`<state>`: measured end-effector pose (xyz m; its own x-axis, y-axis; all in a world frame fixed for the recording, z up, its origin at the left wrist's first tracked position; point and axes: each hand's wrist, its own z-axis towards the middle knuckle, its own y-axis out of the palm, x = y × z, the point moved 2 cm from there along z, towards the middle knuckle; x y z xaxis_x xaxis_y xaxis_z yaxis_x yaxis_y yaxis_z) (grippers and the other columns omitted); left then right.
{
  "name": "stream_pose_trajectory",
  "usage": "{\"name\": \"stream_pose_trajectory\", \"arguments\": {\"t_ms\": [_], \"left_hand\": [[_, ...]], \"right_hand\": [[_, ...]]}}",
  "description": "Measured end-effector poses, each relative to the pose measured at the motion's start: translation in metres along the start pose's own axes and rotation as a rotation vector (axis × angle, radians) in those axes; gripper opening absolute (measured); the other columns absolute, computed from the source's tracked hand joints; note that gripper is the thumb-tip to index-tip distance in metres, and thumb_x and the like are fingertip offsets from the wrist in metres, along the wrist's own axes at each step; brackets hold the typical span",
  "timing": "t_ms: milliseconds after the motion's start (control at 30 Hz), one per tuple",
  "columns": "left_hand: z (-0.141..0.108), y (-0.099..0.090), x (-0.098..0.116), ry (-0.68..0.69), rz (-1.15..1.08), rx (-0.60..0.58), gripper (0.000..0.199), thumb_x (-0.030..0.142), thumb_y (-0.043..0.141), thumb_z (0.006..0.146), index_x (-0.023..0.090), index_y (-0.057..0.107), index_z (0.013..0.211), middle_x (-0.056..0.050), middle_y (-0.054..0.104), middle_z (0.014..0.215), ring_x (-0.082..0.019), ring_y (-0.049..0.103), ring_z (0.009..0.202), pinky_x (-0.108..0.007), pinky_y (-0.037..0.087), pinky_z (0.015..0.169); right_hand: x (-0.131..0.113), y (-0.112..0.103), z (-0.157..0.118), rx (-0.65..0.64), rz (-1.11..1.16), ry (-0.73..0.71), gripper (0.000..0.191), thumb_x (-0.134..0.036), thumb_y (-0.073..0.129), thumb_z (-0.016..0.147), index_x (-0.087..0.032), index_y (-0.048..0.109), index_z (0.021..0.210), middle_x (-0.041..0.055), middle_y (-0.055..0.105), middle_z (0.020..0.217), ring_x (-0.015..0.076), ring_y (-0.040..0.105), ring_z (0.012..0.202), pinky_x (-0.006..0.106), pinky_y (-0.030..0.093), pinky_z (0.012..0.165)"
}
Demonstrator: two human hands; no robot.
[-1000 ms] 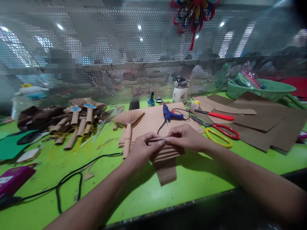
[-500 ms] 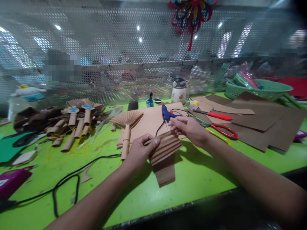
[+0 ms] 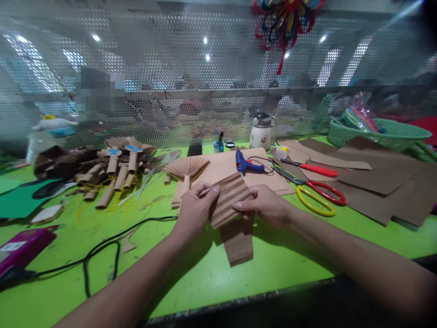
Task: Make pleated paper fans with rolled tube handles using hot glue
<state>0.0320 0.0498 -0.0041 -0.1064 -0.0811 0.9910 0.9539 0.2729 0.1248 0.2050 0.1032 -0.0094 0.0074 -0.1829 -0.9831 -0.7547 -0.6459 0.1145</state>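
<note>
Pinching pleated paper (image 3: 229,198) at frame centre, left hand (image 3: 195,207) and right hand (image 3: 272,204) each hold an edge. Pleating looks part done; lower flap (image 3: 238,246) seems not yet folded.

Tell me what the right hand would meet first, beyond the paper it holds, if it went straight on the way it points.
The left hand, gripping the opposite side of the pleated paper, looks first in line, though depth is unclear.

Grey perforated screen (image 3: 153,54) behind a bright green tabletop (image 3: 201,282), small white lights (image 3: 205,40), slanted bright strips (image 3: 329,67)
</note>
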Motion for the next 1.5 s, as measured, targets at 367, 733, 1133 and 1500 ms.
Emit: {"name": "stream_pose_trajectory", "arguments": {"t_ms": [367, 733, 1133, 1500], "left_hand": [[0.0001, -0.0010, 0.0025, -0.012, -0.024, 0.036, 0.028, 0.039, 0.076, 0.072, 0.017, 0.059, 0.073, -0.002, 0.067, 0.071, -0.017, 0.063, 0.063, -0.029, 0.052, 0.060], [0.0018, -0.0011, 0.0062, -0.019, -0.077, 0.025, 0.030, 0.041, 0.078, 0.068, 0.017, 0.060, 0.072, 0.001, 0.065, 0.067, -0.015, 0.061, 0.060, -0.027, 0.051, 0.058], [0.0074, -0.0063, 0.0026, -0.009, -0.111, 0.018, 0.030, 0.039, 0.080, 0.067, 0.017, 0.060, 0.074, 0.002, 0.069, 0.069, -0.016, 0.065, 0.064, -0.027, 0.051, 0.065], [0.0048, -0.0034, 0.0031, -0.043, -0.123, 0.024, 0.028, 0.037, 0.078, 0.071, 0.017, 0.058, 0.072, 0.001, 0.067, 0.067, -0.015, 0.063, 0.061, -0.027, 0.051, 0.061]], "right_hand": [[-0.0024, 0.0032, -0.0030, -0.026, 0.011, 0.026, 0.030, -0.033, 0.086, 0.059, -0.011, 0.067, 0.066, 0.0019, 0.063, 0.060, 0.0087, 0.051, 0.049, 0.024, 0.037, 0.050], [-0.0062, -0.0010, -0.0056, -0.095, 0.011, 0.005, 0.027, -0.032, 0.086, 0.061, -0.013, 0.069, 0.071, 0.0015, 0.065, 0.064, 0.0098, 0.054, 0.053, 0.024, 0.042, 0.053], [-0.0079, -0.0052, -0.0056, -0.158, 0.004, -0.001, 0.024, -0.029, 0.082, 0.068, -0.013, 0.070, 0.080, 0.0038, 0.067, 0.071, 0.0118, 0.058, 0.060, 0.025, 0.046, 0.055], [-0.0041, -0.0033, -0.0022, -0.094, 0.045, -0.015, 0.029, -0.037, 0.081, 0.071, -0.011, 0.069, 0.074, 0.0033, 0.066, 0.068, 0.0092, 0.058, 0.055, 0.022, 0.047, 0.052]]}}
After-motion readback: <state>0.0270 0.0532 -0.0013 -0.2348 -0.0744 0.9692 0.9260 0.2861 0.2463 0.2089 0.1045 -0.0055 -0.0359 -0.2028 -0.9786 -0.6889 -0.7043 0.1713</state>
